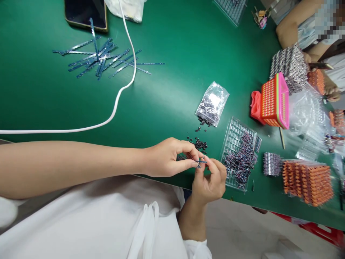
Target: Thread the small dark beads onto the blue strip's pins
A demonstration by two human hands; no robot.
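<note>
Across the green desk (167,104), the clear tray (234,133) sits just beside the hands, its raised rim likely keeping the loose thin pieces (242,158) together. Here's the left hand (164,158), thumb and fingers closed on slim dark strips (198,163), ends poking out, probably so the tips stay reachable. The right hand (210,180) curls in, fingertips meeting those ends, steadying them perhaps; whether it grips one, I can't tell. Beyond, the plastic bag (212,102) lies near spilled beads (201,144), spread loose close by, seemingly for easy picking.
</note>
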